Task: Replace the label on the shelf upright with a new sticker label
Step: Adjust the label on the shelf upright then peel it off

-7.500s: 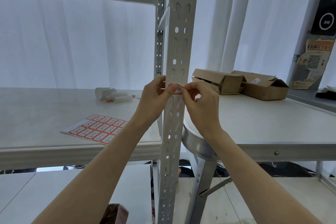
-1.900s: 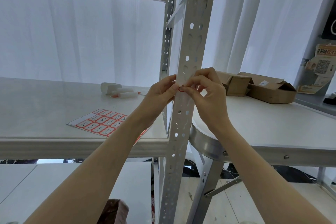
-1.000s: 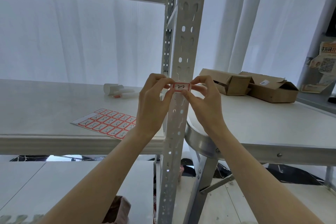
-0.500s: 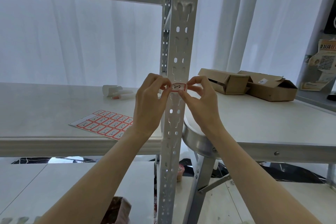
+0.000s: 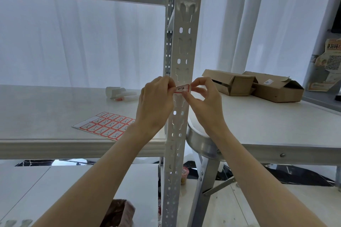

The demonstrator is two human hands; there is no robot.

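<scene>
- Sticker (image 5: 182,88): red-bordered paper label with a dark handwritten mark, lying across the front face of the shelf upright (image 5: 184,46) at hand height, just above the level of the shelf board (image 5: 55,105).
- Handling: treat the sticker as very light, thin and limp. It likely creases if you bend it, and its adhesive back probably grabs on first contact, so align it before you press.
- Hold points: take it only by its two short ends. Keep the fingertips off the written middle.
- Left hand (image 5: 156,104): thumb and forefinger are pinched together on the sticker's left end.
- Right hand (image 5: 204,104): thumb and forefinger are pinched together on the right end, the other fingers curled clear.
- Surface: the upright is stiff perforated metal. Judge the slots beneath as unsupported spots and press on the solid metal.
- Spare stock: the sticker sheet (image 5: 108,125) lies flat on the shelf board, well apart from the upright.
- Change: compared with half a second ago, the sticker sits at almost the same height on the upright and both hands keep the same pinch. About two seconds ago its face was hidden behind your fingers.
</scene>
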